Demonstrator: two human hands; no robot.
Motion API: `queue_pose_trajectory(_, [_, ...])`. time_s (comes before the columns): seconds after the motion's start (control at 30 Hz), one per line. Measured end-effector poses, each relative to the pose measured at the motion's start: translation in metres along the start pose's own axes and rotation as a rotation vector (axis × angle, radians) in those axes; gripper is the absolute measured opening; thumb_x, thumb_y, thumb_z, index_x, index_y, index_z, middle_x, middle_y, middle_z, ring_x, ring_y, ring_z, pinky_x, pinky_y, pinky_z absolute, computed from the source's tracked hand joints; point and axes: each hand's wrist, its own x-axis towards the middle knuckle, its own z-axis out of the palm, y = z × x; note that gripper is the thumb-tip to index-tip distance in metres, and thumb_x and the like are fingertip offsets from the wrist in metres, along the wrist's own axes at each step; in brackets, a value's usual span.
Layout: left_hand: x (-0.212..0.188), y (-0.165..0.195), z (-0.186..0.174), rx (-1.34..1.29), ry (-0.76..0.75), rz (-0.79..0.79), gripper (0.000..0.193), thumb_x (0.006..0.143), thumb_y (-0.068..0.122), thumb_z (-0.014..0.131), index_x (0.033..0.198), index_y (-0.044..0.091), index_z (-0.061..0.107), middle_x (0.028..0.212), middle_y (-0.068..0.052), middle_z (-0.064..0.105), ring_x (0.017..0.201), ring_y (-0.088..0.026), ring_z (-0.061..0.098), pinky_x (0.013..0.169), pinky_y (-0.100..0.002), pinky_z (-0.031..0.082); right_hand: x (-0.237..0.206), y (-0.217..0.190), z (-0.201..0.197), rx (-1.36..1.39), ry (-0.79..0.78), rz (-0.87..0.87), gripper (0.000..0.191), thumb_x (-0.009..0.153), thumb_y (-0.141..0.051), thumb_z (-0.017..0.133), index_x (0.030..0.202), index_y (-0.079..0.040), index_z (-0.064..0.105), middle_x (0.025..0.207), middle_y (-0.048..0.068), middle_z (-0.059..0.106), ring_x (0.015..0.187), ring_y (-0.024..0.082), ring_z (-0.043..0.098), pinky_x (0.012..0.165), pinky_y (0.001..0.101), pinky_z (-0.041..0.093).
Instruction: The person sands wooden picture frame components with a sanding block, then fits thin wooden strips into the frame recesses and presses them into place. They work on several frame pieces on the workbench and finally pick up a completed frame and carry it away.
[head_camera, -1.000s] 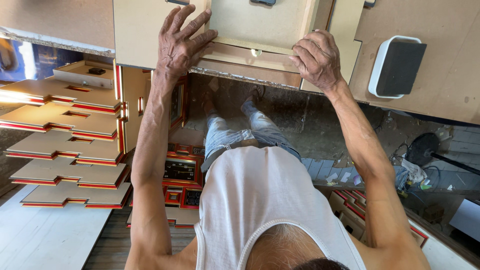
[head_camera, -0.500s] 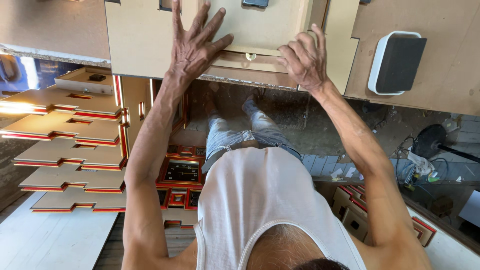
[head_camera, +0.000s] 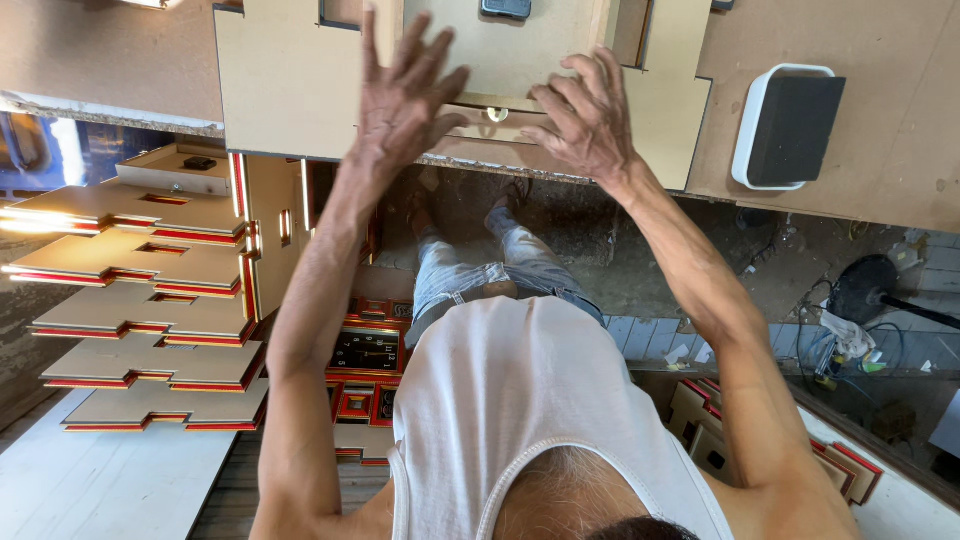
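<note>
Both arms are stretched forward, toward 12 o'clock. The left hand (head_camera: 405, 100) is open, with the fingers spread wide and pointing to about 1 o'clock, the palm turned down. The right hand (head_camera: 585, 125) is at its 3 o'clock side, close to it; its fingers are bent and point to about 11 o'clock. Both forearms are bare.

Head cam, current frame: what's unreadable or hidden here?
- Head view: dark object on the pale board, cut off by the top edge.
- Left hand and right hand cover the board beneath; palm contact unclear.
- Clock face: partly behind the torso.
- Floor clutter by the fan: too small.
</note>
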Motion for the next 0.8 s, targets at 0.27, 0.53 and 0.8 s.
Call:
queue_pose_trajectory(0.27, [-0.019, -0.038, -0.026, 0.074, 0.111, -0.059, 0.043, 0.093, 0.059, 0.077, 0.124, 0.029, 0.073, 0.164, -0.007, 0.050, 0.159, -0.033, 0.031, 0.120, -0.070, -0.009, -0.022, 0.018, -0.027, -0.168, 0.043, 0.033, 0.029, 0.105, -0.051, 0.076, 0.112, -0.023, 0.075, 0.128, -0.001, 0.069, 0.133, 0.022, 0.053, 0.123, 0.0593, 0.032])
queue_pose_trajectory(0.53, [0.026, 0.025, 0.001, 0.001, 0.136, 0.117, 0.021, 0.103, 0.040, 0.071, 0.106, 0.020, 0.074, 0.121, 0.002, 0.068, 0.133, -0.021, 0.054, 0.127, -0.066, 0.007, 0.039, -0.018, 0.002, -0.014, 0.146, -0.076, 0.024, 0.103, -0.039, 0.080, 0.100, -0.016, 0.076, 0.095, -0.003, 0.071, 0.114, 0.016, 0.059, 0.118, 0.0539, 0.038])
queue_pose_trajectory(0.8, [0.026, 0.029, 0.000, -0.169, 0.172, 0.053, 0.010, 0.108, 0.024, 0.067, 0.103, 0.018, 0.074, 0.092, 0.003, 0.064, 0.112, -0.017, 0.061, 0.127, -0.063, 0.014, 0.038, -0.023, 0.007, -0.070, 0.167, -0.083, 0.006, 0.105, -0.019, 0.077, 0.103, -0.013, 0.076, 0.083, -0.003, 0.065, 0.102, 0.015, 0.057, 0.113, 0.0450, 0.044])
